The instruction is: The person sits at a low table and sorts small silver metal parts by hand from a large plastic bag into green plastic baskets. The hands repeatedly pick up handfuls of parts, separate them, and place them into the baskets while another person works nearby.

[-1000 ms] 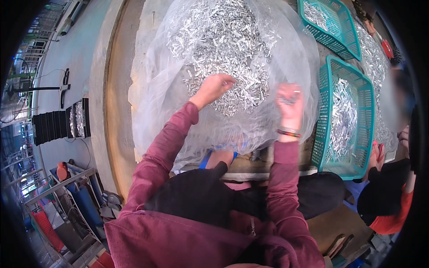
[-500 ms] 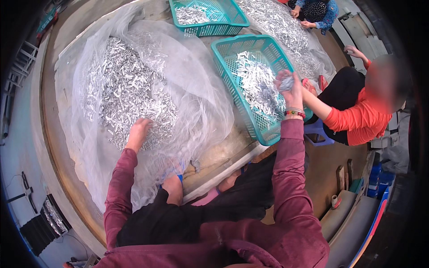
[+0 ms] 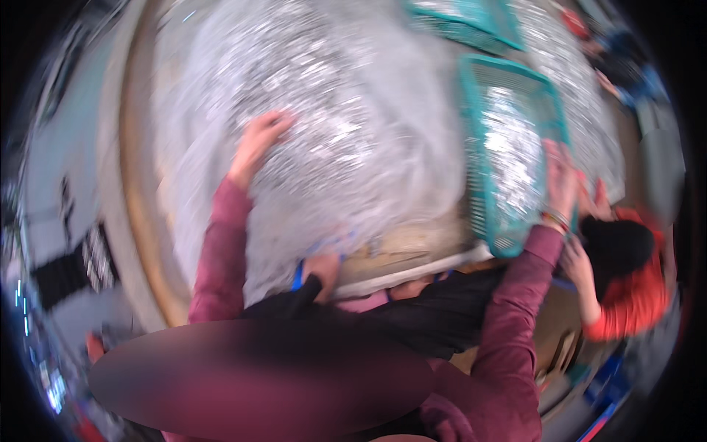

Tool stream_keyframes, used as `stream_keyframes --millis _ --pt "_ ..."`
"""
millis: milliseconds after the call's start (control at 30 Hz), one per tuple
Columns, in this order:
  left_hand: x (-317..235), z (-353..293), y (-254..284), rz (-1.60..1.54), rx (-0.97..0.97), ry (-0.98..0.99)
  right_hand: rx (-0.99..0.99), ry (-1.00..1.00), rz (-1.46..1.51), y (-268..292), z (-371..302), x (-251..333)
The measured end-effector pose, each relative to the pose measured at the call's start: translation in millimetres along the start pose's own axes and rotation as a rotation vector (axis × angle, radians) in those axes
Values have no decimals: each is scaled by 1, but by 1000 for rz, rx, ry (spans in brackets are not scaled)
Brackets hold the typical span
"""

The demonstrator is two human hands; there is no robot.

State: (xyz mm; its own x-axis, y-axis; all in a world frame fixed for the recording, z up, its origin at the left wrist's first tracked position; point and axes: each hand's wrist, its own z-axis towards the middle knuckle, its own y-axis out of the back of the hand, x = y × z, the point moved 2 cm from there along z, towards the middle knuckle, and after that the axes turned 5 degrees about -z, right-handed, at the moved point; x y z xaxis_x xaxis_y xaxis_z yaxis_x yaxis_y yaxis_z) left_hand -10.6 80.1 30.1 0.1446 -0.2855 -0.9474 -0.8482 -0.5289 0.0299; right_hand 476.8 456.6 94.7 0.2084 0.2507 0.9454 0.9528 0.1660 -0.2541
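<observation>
My left hand (image 3: 264, 140) hovers over or touches a pile of small silvery pieces (image 3: 305, 88) on a translucent white sheet (image 3: 412, 147). Its fingers are bent together, and blur hides whatever may be in them. At the right, my right hand (image 3: 562, 180) is at the near right rim of a green plastic basket (image 3: 475, 162). Motion smears its fingers, so their grip and anything in them cannot be made out. More shiny pieces (image 3: 509, 147) lie inside the basket.
Another green basket (image 3: 471, 31) stands farther back. A co-worker in an orange top (image 3: 633, 313) sits close by my right arm, one hand (image 3: 578, 265) next to my wrist. Another silvery pile (image 3: 582, 96) spreads behind the basket. A raised edge (image 3: 136, 184) runs along the left.
The whole view has swung, shifting the scene rightward. My left hand has come up off its former spot on the pile. My right hand, formerly palm up with something greyish, is now lower along the basket.
</observation>
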Motion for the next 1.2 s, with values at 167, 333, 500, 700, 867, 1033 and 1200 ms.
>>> stream_keyframes --millis 167,333,500,700,867,1033,1200 --pt "4 -17 -9 -806 244 39 504 -34 -174 -128 -38 -26" --pt "22 -9 -22 -649 192 228 959 -143 -520 -259 -124 -149" --pt "41 -3 -49 947 48 -421 605 333 -1253 -300 -148 -227" --pt "71 5 -66 1216 114 -451 636 320 -1532 -265 -173 -253" --pt "47 2 -28 683 -161 -220 667 168 -1073 -262 -156 -243" --pt "56 -23 28 73 -17 43 623 60 -1076 -273 -142 -246" --pt "64 -63 41 272 -9 -187 539 38 -1275 -261 -147 -241"
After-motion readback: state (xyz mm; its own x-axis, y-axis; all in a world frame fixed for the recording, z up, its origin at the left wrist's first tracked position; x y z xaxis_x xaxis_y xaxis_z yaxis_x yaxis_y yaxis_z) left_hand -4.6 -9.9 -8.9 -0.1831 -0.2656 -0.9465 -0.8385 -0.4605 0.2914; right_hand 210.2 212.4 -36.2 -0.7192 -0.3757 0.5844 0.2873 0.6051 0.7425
